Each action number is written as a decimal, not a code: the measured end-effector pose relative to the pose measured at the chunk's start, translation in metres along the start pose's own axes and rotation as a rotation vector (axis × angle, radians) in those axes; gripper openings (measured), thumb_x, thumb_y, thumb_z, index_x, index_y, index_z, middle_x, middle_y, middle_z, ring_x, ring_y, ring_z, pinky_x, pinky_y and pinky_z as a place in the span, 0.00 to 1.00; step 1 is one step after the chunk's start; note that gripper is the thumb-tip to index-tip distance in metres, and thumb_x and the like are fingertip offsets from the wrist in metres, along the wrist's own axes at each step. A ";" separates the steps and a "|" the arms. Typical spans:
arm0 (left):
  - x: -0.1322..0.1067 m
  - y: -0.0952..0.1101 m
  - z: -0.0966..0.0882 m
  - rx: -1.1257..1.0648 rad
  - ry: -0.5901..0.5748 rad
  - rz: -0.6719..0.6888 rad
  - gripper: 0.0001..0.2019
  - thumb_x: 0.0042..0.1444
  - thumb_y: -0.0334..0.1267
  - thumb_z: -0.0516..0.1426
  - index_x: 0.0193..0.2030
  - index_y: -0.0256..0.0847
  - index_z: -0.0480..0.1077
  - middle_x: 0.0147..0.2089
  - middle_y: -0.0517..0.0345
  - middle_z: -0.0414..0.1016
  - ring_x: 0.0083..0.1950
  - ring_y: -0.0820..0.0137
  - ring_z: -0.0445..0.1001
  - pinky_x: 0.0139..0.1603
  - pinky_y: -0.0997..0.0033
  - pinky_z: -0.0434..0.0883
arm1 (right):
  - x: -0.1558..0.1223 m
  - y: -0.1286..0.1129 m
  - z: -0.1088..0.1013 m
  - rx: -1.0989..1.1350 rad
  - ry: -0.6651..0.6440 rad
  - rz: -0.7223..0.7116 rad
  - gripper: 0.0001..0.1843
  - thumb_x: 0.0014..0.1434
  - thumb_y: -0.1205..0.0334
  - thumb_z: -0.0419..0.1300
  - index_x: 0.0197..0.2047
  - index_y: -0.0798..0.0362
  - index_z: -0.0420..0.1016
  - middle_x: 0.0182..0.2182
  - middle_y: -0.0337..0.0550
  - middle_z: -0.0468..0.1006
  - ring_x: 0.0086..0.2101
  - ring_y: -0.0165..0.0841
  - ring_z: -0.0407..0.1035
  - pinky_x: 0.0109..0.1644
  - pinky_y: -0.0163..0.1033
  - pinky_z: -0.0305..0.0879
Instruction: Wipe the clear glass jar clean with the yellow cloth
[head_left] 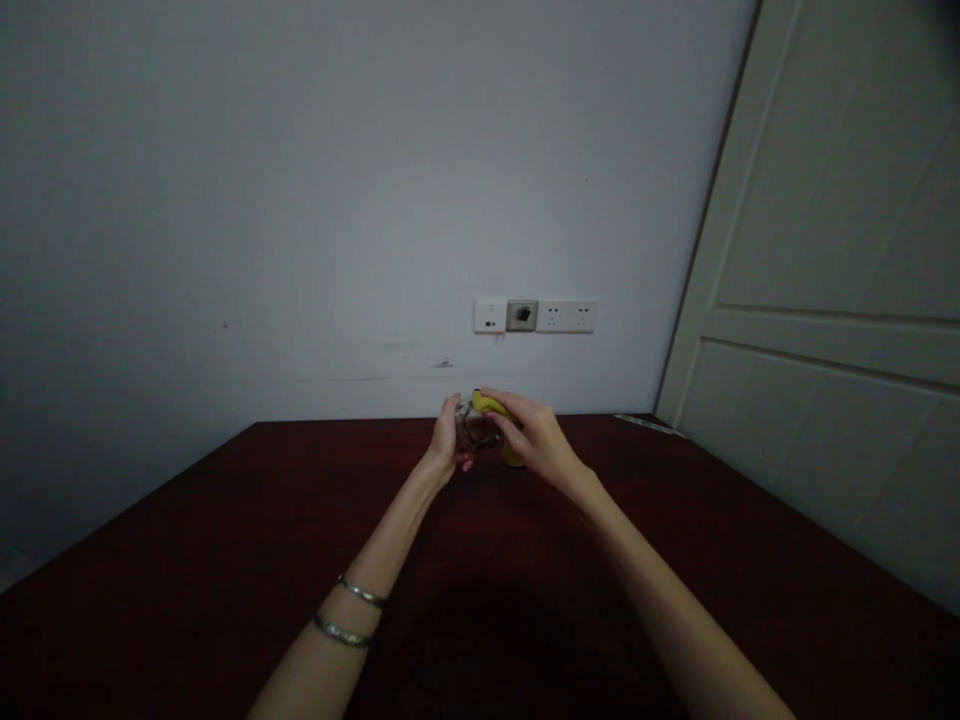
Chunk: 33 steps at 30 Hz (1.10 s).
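Above the far part of the dark red table, my left hand (pixel 445 436) is wrapped round the left side of a clear glass (pixel 472 430). The glass looks tilted with its round opening towards me. From the right, my right hand (pixel 536 432) pinches a yellow cloth (pixel 489 404) with a dark edge. One part of the cloth lies at the upper rim of the glass, and another hangs below the right fingers. The dim light and small size hide whether the cloth reaches inside the glass.
The dark red tabletop (pixel 300 530) ends at a pale wall (pixel 337 200). Sockets and switch plates (pixel 566 316) sit on the wall just behind my hands. A panelled white door (pixel 832 280) stands at the right. A thin flat strip (pixel 649 425) lies at the table's far right edge.
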<state>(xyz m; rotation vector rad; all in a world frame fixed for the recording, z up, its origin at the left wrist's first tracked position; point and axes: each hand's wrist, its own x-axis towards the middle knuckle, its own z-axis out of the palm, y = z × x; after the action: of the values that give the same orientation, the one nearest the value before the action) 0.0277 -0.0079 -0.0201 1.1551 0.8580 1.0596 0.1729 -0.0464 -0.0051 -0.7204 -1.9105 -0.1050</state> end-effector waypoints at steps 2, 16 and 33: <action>0.001 -0.002 -0.001 0.021 0.005 0.010 0.29 0.59 0.57 0.37 0.21 0.38 0.63 0.13 0.60 0.62 0.09 0.76 0.54 0.09 0.78 0.52 | -0.001 -0.001 -0.001 -0.052 -0.043 -0.055 0.18 0.63 0.65 0.53 0.55 0.54 0.70 0.49 0.52 0.77 0.49 0.37 0.73 0.54 0.45 0.69; 0.000 0.001 -0.009 0.192 -0.036 0.168 0.25 0.61 0.56 0.45 0.33 0.36 0.70 0.18 0.59 0.66 0.16 0.74 0.64 0.11 0.79 0.55 | -0.003 -0.015 -0.011 -0.267 -0.247 -0.363 0.22 0.60 0.77 0.50 0.57 0.61 0.67 0.55 0.57 0.72 0.60 0.39 0.61 0.62 0.48 0.64; -0.012 0.034 -0.001 -0.348 0.135 0.093 0.27 0.59 0.56 0.47 0.23 0.35 0.70 0.16 0.57 0.70 0.19 0.73 0.68 0.21 0.76 0.64 | -0.003 -0.033 -0.004 -0.327 -0.225 -0.578 0.16 0.63 0.74 0.50 0.51 0.66 0.73 0.51 0.58 0.75 0.58 0.40 0.64 0.60 0.48 0.65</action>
<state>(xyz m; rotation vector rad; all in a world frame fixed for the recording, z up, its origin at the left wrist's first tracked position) 0.0157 -0.0170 0.0131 0.8444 0.6940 1.3163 0.1600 -0.0759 0.0019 -0.3772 -2.3002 -0.7375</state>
